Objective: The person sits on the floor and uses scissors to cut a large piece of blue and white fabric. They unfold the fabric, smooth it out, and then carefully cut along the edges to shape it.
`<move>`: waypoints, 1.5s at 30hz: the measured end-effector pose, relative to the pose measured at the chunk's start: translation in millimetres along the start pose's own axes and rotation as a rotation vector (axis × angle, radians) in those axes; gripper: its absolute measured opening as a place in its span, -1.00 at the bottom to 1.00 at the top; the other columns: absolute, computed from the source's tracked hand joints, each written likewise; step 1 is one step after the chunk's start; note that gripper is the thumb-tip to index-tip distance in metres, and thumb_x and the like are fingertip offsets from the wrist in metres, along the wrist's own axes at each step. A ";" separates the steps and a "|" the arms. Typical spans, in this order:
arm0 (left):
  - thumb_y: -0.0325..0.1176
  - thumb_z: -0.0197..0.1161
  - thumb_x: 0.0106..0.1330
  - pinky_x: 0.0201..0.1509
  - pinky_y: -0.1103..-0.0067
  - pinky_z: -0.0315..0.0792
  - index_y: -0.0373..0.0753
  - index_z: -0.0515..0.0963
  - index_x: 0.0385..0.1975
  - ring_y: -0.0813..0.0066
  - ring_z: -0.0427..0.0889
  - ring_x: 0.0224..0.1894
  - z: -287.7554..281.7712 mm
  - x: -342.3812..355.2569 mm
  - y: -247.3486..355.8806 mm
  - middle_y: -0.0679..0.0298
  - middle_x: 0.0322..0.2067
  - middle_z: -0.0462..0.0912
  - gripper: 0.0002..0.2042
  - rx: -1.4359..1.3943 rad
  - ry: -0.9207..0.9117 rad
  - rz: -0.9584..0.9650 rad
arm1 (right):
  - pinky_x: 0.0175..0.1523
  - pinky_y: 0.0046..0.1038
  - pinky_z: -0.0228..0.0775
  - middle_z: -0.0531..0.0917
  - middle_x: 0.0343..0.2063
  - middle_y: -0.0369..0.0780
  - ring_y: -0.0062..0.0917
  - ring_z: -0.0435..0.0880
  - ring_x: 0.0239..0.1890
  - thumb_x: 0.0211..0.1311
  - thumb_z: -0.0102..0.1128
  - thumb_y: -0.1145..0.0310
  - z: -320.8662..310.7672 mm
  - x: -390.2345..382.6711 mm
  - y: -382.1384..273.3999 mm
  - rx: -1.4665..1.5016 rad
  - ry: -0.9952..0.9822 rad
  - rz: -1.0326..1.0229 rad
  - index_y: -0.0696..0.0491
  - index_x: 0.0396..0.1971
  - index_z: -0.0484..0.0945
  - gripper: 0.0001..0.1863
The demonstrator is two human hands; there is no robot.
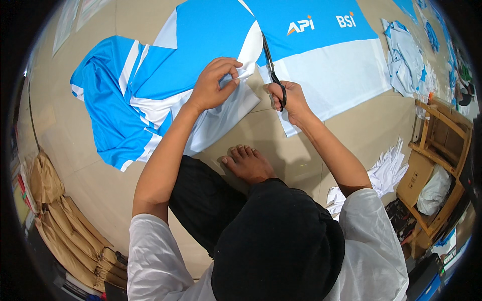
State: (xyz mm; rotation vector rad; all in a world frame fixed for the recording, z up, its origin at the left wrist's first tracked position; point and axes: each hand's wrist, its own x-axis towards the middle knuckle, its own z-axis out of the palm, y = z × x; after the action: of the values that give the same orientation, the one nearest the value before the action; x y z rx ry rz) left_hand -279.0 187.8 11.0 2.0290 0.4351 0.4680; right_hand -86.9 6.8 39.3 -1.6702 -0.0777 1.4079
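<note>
Blue and white printed fabric (201, 45) lies spread on the tiled floor in front of me. My left hand (216, 83) pinches the white edge of the left piece and lifts it a little. In my right hand (291, 102) are black-handled scissors (271, 67), my fingers wrapped through their loops. Their blades point away from me, up along a slit between the left piece and the right fabric panel (326, 70). That panel is blue at the top and pale at the bottom, with small white and orange prints. A crumpled blue part (108, 95) of the fabric bunches at the left.
Pale blue fabric scraps (404, 55) lie at the far right, and white scraps (386, 170) beside my right elbow. A wooden frame (442, 120) with a cardboard box (415, 178) stands at the right. Brown cloth (73, 231) hangs at the left. My bare foot (248, 163) rests near the fabric.
</note>
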 end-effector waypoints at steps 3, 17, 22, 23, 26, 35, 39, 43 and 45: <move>-0.54 0.39 0.25 0.42 0.24 0.44 -0.24 0.54 -0.33 0.08 0.60 0.33 -0.6 -0.3 -0.4 0.16 0.15 0.75 -0.86 -0.004 -0.004 -0.008 | -0.55 -0.57 0.21 0.51 -0.68 -0.37 -0.68 0.43 -0.69 0.22 0.47 0.25 -1.9 3.5 -6.3 -0.003 -0.014 0.000 0.09 -0.47 0.56 -0.72; -0.57 0.37 0.24 0.43 0.23 0.43 -0.23 0.54 -0.33 0.07 0.60 0.33 -1.2 0.0 1.8 0.16 0.13 0.75 -0.87 -0.029 -0.004 -0.026 | -0.54 -0.55 0.21 0.51 -0.65 -0.37 -0.67 0.41 -0.67 0.22 0.46 0.23 -6.0 9.2 -21.3 0.021 -0.039 0.022 0.04 -0.51 0.54 -0.71; -0.57 0.37 0.23 0.43 0.23 0.43 -0.24 0.54 -0.34 0.08 0.60 0.34 -0.8 0.2 0.6 0.16 0.13 0.75 -0.87 -0.029 -0.005 -0.036 | -0.54 -0.56 0.21 0.52 -0.66 -0.38 -0.68 0.41 -0.68 0.22 0.46 0.22 -7.2 11.4 -22.9 -0.006 -0.042 0.021 0.06 -0.49 0.55 -0.72; -0.57 0.38 0.23 0.43 0.23 0.43 -0.24 0.54 -0.34 0.08 0.60 0.34 -1.2 -0.1 0.9 0.16 0.13 0.75 -0.87 -0.024 -0.007 -0.034 | -0.54 -0.56 0.21 0.52 -0.66 -0.38 -0.69 0.41 -0.68 0.22 0.46 0.22 -7.3 12.3 -23.9 -0.016 -0.042 0.018 0.06 -0.49 0.55 -0.72; -0.57 0.38 0.23 0.44 0.23 0.43 -0.24 0.54 -0.34 0.08 0.59 0.34 -1.0 -0.5 1.2 0.16 0.14 0.74 -0.86 -0.022 -0.009 -0.037 | -0.55 -0.56 0.21 0.52 -0.66 -0.38 -0.69 0.42 -0.68 0.21 0.46 0.23 -7.8 15.6 -27.4 -0.046 -0.040 0.016 0.06 -0.48 0.56 -0.72; -0.57 0.37 0.24 0.45 0.22 0.41 -0.23 0.54 -0.33 0.08 0.59 0.34 -1.1 -1.5 -0.4 0.15 0.13 0.74 -0.87 -0.026 -0.007 -0.028 | -0.54 -0.60 0.20 0.51 -0.64 -0.41 -0.73 0.39 -0.69 0.30 0.45 0.22 -9.8 16.5 -31.7 -0.085 -0.055 0.009 0.04 -0.47 0.57 -0.72; -0.53 0.36 0.21 0.41 0.21 0.46 -0.21 0.53 -0.34 0.03 0.61 0.33 -0.5 -1.1 -1.5 0.16 0.09 0.76 -0.87 -0.028 0.015 -0.017 | -0.57 -0.59 0.22 0.53 -0.65 -0.39 -0.71 0.42 -0.70 0.24 0.48 0.31 -10.4 17.1 -31.9 -0.062 -0.049 0.009 0.08 -0.46 0.58 -0.76; -0.54 0.36 0.23 0.42 0.22 0.45 -0.21 0.53 -0.34 0.05 0.60 0.33 -1.2 -0.7 0.7 0.16 0.11 0.76 -0.87 -0.017 0.004 -0.020 | -0.57 -0.59 0.22 0.54 -0.65 -0.39 -0.72 0.42 -0.70 0.25 0.47 0.32 -12.8 18.1 -32.1 -0.082 -0.043 0.003 0.08 -0.45 0.58 -0.77; -0.56 0.37 0.25 0.44 0.23 0.43 -0.23 0.54 -0.32 0.08 0.60 0.33 -2.2 -0.7 1.4 0.16 0.14 0.74 -0.87 -0.011 -0.011 -0.019 | -0.57 -0.60 0.21 0.54 -0.65 -0.39 -0.72 0.42 -0.71 0.25 0.47 0.32 -13.2 18.7 -32.1 -0.092 -0.041 0.000 0.09 -0.45 0.58 -0.77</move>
State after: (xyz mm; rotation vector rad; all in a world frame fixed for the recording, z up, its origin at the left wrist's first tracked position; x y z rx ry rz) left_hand -280.5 188.4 13.1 2.0142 0.4432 0.4467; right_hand -54.4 28.2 45.5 -1.7165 -0.1681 1.4574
